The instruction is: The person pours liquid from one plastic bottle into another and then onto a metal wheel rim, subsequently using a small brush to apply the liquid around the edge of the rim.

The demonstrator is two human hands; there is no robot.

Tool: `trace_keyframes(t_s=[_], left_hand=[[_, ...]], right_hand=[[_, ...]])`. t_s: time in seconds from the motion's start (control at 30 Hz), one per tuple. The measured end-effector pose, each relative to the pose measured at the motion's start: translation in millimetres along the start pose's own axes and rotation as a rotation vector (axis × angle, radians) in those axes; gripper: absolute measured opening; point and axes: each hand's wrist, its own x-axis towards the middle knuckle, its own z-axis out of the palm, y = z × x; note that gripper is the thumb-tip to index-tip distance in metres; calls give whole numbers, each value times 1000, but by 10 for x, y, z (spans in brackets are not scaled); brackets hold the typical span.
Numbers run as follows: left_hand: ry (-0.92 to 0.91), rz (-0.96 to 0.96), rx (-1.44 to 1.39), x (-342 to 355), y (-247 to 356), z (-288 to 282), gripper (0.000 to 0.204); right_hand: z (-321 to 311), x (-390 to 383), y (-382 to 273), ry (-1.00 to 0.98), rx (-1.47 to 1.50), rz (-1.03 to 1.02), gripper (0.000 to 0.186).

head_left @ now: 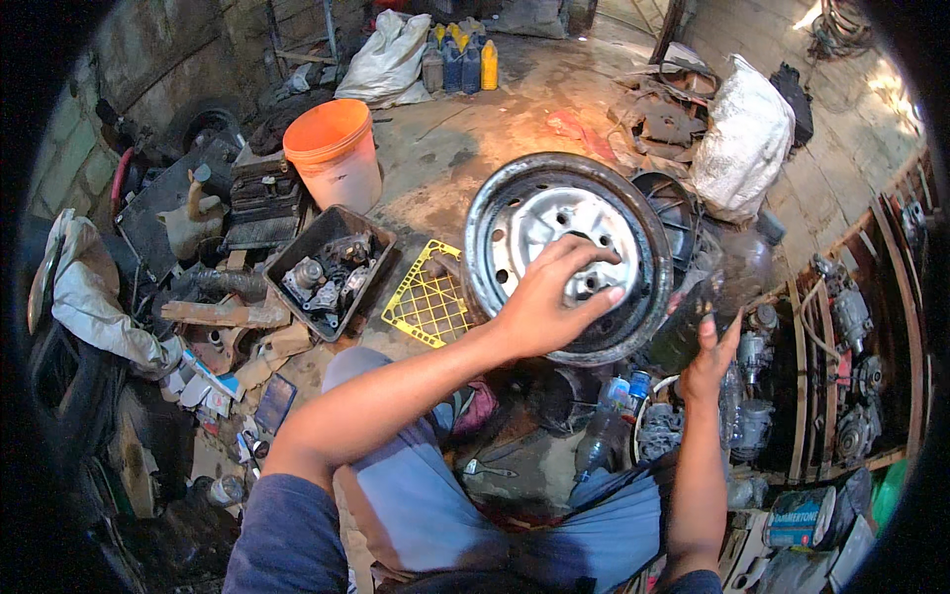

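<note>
A silver and black steel wheel rim (511,241) is tilted up in the middle of the view. My left hand (562,294) grips it at the centre, fingers curled at the hub opening and thumb lower on the face. My right hand (711,356) is lower right of the rim, closed on a clear plastic container (737,272) with dark contents at its bottom. A black round slotted part (663,190) shows behind the rim.
Left are a yellow grate (416,307), a bin of metal parts (332,282) and an orange bucket (332,158). A white sack (737,148) stands back right; jugs (470,64) stand behind. Wooden racks (881,287) with metal parts line the right; bottles (609,436) lie below the rim.
</note>
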Motion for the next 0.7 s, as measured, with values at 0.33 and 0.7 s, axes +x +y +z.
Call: trace_keyframes(t_s=[0.33, 0.7], left_hand=[[162, 164, 191, 93, -465, -542, 30], [670, -425, 210, 426, -1810, -1117, 35]], right_hand=[[515, 345, -44, 127, -286, -64, 92], [1235, 827, -724, -522, -735, -123, 71]])
